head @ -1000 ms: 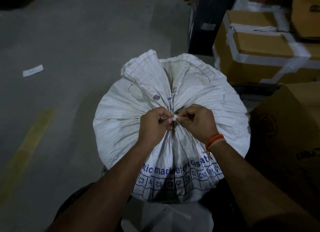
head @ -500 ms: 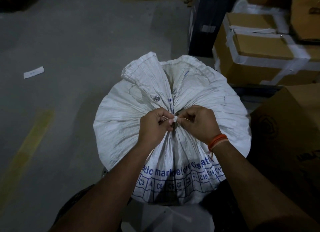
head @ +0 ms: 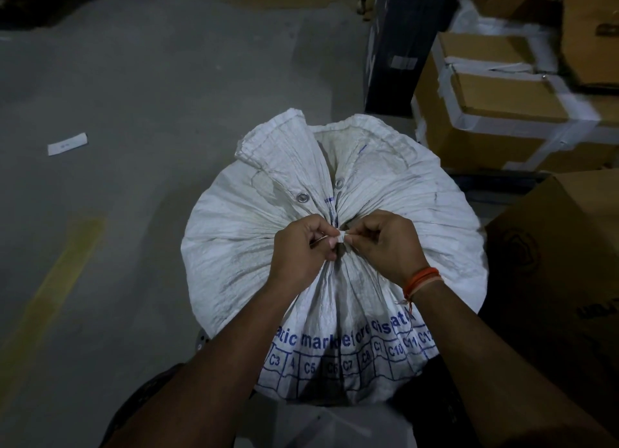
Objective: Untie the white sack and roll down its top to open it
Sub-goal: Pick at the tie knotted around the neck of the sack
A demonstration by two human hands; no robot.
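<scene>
A full white woven sack (head: 241, 233) with blue print stands in front of me, its top bunched into a gathered neck. The loose top edge (head: 284, 146) fans out beyond the neck, with metal eyelets showing. A small white tie (head: 342, 238) cinches the neck. My left hand (head: 301, 250) pinches the tie from the left with thumb and fingers. My right hand (head: 388, 246), an orange thread band on its wrist, pinches it from the right. The knot itself is mostly hidden between my fingertips.
Taped cardboard boxes (head: 495, 112) are stacked at the right, with another brown box (head: 569, 253) close beside the sack. A dark upright panel (head: 398, 45) stands behind. Grey concrete floor (head: 134, 112) lies to the left, with a paper slip (head: 67, 144) and a yellow stripe (head: 57, 280).
Both hands stay pinched on the tie at the sack's neck with barely any movement. The view has shifted very slightly.
</scene>
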